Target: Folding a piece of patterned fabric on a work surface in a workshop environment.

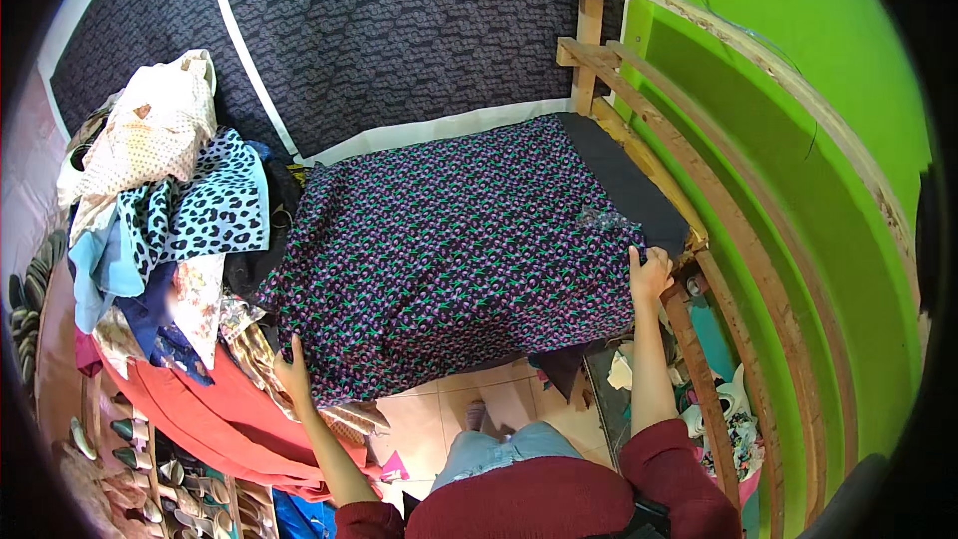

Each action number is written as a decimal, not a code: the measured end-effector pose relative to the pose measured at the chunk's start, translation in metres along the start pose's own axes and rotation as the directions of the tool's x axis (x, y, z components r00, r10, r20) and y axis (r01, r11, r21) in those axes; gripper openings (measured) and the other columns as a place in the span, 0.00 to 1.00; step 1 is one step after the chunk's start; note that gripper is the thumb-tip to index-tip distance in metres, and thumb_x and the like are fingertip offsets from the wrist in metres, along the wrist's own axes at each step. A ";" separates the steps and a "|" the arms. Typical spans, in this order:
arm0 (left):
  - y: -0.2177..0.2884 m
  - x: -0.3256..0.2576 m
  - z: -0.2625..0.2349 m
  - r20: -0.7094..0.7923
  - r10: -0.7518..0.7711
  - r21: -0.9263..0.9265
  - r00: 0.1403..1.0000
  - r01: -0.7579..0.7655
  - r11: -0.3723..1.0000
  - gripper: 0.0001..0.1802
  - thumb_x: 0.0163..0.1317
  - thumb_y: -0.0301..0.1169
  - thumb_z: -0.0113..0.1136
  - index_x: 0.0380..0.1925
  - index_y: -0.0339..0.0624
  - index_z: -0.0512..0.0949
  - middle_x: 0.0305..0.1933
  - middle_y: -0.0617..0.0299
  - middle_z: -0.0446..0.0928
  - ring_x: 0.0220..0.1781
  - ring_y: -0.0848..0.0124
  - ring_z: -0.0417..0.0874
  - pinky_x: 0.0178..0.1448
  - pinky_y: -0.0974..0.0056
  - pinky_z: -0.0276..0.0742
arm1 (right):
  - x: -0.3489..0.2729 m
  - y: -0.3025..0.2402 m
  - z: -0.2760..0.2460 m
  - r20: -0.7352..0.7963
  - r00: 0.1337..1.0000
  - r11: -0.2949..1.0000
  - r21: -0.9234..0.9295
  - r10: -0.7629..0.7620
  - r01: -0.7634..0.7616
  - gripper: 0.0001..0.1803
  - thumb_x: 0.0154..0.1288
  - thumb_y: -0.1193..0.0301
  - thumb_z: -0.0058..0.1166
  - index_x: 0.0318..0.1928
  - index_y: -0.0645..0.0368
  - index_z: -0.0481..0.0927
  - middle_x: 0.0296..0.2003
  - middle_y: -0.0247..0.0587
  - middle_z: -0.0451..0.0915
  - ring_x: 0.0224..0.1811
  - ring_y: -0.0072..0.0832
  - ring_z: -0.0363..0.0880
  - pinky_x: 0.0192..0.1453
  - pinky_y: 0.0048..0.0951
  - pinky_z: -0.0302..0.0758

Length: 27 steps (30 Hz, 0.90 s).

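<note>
A dark cloth (449, 250) with a small purple, green and pink print lies spread over a table, its near edge hanging down toward me. My left hand (293, 379) pinches the cloth at its near left side, thumb up and fingers partly hidden. At the near right corner my right hand (651, 276) grips the cloth's edge, with its fingers closed on it. Past the cloth's right side shows a strip of dark grey table covering (639, 195). A greyish patch (602, 220) lies on the cloth near that strip.
Heaped garments (165, 130) stand at the left, beside a leopard-print piece (222, 200) and hanging red fabric (230, 429). Shoes (190, 484) fill a rack at lower left. Wooden rails (738, 190) run along the right by a green wall (848, 90). Tiled floor (414, 429) shows below.
</note>
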<state>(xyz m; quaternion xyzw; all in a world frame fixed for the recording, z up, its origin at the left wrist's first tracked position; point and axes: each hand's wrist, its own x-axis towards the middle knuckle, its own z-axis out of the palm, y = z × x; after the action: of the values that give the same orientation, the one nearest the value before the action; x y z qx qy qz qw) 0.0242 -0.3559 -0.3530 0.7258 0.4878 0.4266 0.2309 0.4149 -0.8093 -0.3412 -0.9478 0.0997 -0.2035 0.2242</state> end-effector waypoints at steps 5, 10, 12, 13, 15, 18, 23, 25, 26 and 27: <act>-0.030 0.011 -0.011 0.047 -0.172 -0.239 0.984 0.178 0.954 0.30 0.57 0.46 0.62 0.46 0.26 0.74 0.45 0.49 0.77 0.45 0.62 0.77 0.53 0.62 0.68 | 0.015 0.004 -0.004 0.004 0.992 0.991 -0.046 -0.122 0.122 0.19 0.63 0.56 0.51 0.42 0.59 0.81 0.48 0.32 0.69 0.54 0.32 0.65 0.53 0.47 0.60; -0.021 0.004 -0.015 0.236 -0.228 -0.279 0.945 0.290 0.915 0.37 0.53 0.48 0.65 0.53 0.27 0.69 0.53 0.51 0.74 0.52 0.63 0.74 0.59 0.63 0.65 | 0.014 0.008 0.001 0.067 0.996 0.995 -0.072 -0.060 0.065 0.18 0.64 0.59 0.51 0.46 0.60 0.78 0.50 0.36 0.68 0.56 0.35 0.64 0.57 0.47 0.61; -0.035 0.003 -0.025 0.449 -0.263 -0.121 0.854 0.350 0.929 0.36 0.51 0.45 0.67 0.52 0.28 0.70 0.50 0.53 0.75 0.50 0.65 0.75 0.57 0.62 0.68 | -0.004 0.028 0.017 -0.294 0.946 0.958 0.206 -0.134 0.200 0.20 0.66 0.61 0.48 0.51 0.63 0.72 0.52 0.44 0.67 0.58 0.41 0.63 0.60 0.45 0.60; -0.029 -0.007 -0.023 0.531 -0.117 -0.217 0.839 0.268 0.939 0.33 0.48 0.40 0.70 0.50 0.30 0.72 0.48 0.56 0.76 0.47 0.68 0.76 0.55 0.63 0.70 | -0.016 0.045 0.024 -0.369 0.920 0.944 0.238 -0.129 0.228 0.22 0.67 0.61 0.46 0.54 0.64 0.65 0.58 0.51 0.63 0.62 0.45 0.59 0.62 0.47 0.59; -0.049 -0.014 -0.039 0.693 -0.024 -0.284 0.721 0.303 0.910 0.35 0.44 0.35 0.73 0.52 0.31 0.71 0.46 0.59 0.77 0.45 0.70 0.76 0.54 0.64 0.71 | -0.076 0.032 0.033 -0.288 0.955 0.801 0.585 0.063 0.124 0.22 0.64 0.68 0.51 0.54 0.65 0.64 0.52 0.54 0.65 0.57 0.47 0.62 0.60 0.47 0.59; -0.048 -0.024 -0.040 0.786 -0.079 -0.162 0.612 0.329 0.930 0.35 0.44 0.34 0.73 0.53 0.34 0.70 0.46 0.61 0.77 0.44 0.71 0.76 0.54 0.65 0.71 | -0.163 0.066 0.087 -0.009 0.993 0.670 0.739 0.117 -0.072 0.20 0.61 0.71 0.54 0.52 0.63 0.66 0.41 0.40 0.68 0.46 0.32 0.68 0.51 0.34 0.67; -0.059 -0.045 -0.072 0.707 -0.172 -0.221 0.685 0.446 0.867 0.31 0.51 0.32 0.68 0.53 0.31 0.69 0.47 0.60 0.76 0.45 0.71 0.76 0.55 0.65 0.69 | -0.244 0.017 0.064 0.988 0.026 0.110 0.044 -0.151 -0.993 0.46 0.50 0.47 0.64 0.62 0.59 0.59 0.59 0.47 0.63 0.64 0.40 0.60 0.61 0.47 0.64; -0.058 -0.048 -0.081 0.689 -0.120 -0.309 0.715 0.440 0.843 0.30 0.53 0.30 0.66 0.54 0.30 0.68 0.48 0.60 0.75 0.46 0.71 0.75 0.57 0.65 0.68 | -0.259 -0.007 0.057 0.975 -0.149 0.047 -0.144 -0.162 -0.989 0.51 0.45 0.47 0.67 0.63 0.60 0.57 0.61 0.47 0.63 0.64 0.40 0.59 0.61 0.47 0.64; -0.058 -0.047 -0.087 0.682 -0.102 -0.326 0.724 0.427 0.844 0.29 0.54 0.29 0.65 0.55 0.29 0.67 0.49 0.60 0.75 0.47 0.71 0.75 0.57 0.65 0.68 | -0.267 -0.017 0.056 0.965 -0.217 0.000 -0.219 -0.146 -0.976 0.49 0.45 0.47 0.68 0.61 0.61 0.61 0.59 0.43 0.66 0.62 0.38 0.62 0.60 0.45 0.65; -0.057 -0.046 -0.094 0.684 -0.099 -0.326 0.723 0.425 0.845 0.28 0.54 0.30 0.65 0.54 0.29 0.68 0.48 0.61 0.75 0.46 0.72 0.75 0.56 0.66 0.68 | -0.272 -0.024 0.052 0.962 -0.230 0.008 -0.232 -0.149 -0.973 0.49 0.45 0.47 0.68 0.61 0.61 0.61 0.59 0.43 0.66 0.62 0.38 0.62 0.60 0.45 0.65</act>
<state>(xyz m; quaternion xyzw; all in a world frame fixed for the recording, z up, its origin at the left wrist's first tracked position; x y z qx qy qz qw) -0.0920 -0.3811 -0.3642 0.6713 0.3632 0.2161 0.6089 0.1956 -0.6921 -0.4654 -0.3375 0.3023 0.5456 0.7050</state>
